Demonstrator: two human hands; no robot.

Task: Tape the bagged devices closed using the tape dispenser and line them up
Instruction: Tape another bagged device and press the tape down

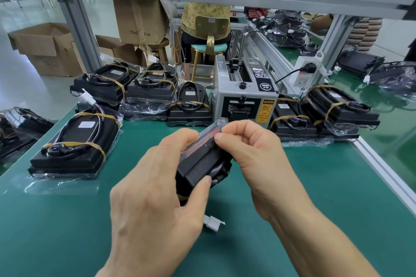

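Bagged device (203,164), a black textured block in clear plastic with a red strip showing at its upper end, is held tilted above the middle of the green desk (315,186), just in front of the tape dispenser (244,94). The left hand (157,186) grips its lower end, thumb pressed on the near face; the right hand (252,148) pinches the bag's top edge. A white connector (212,222) hangs below it. Open green surface lies near both wrists, with an aluminium rail (382,173) edging the desk on the right. The dispenser carries a yellow "CAUTION" sticker (265,111). Other bagged units (76,141) crowd the left and rear, and a cardboard box (139,20) behind reads "75x3… CM".
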